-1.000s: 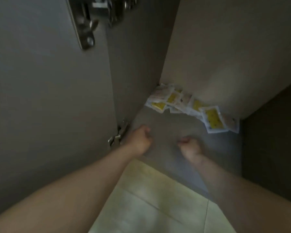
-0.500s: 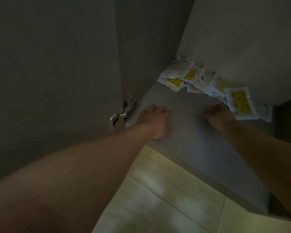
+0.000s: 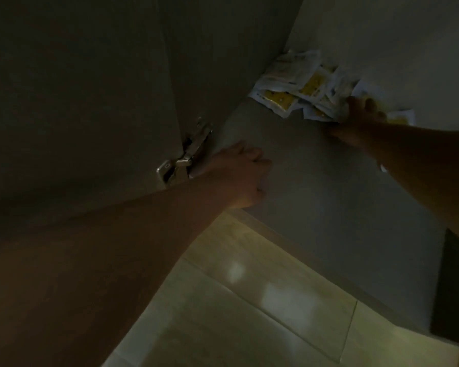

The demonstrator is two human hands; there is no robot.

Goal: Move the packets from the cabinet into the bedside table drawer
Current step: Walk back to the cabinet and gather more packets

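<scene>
Several white packets with yellow labels (image 3: 297, 83) lie in a loose pile in the cabinet's back corner, on its grey floor (image 3: 316, 186). My right hand (image 3: 361, 120) reaches in from the right, and its fingers lie on top of the pile's right end, hiding some packets. The dim light hides whether the thumb is under any packet. My left hand (image 3: 239, 176) rests on the cabinet floor near the front left, fingers relaxed and holding nothing. The bedside table drawer is out of view.
The open cabinet door (image 3: 77, 102) stands at the left, with a metal hinge (image 3: 186, 157) right beside my left hand. Back wall (image 3: 395, 35) rises behind the packets. Pale floor tiles (image 3: 249, 300) lie below the cabinet's front edge.
My right hand has moved forward from the bare cabinet floor onto the right end of the packet pile. My left hand stays on the floor by the hinge. The view has shifted closer.
</scene>
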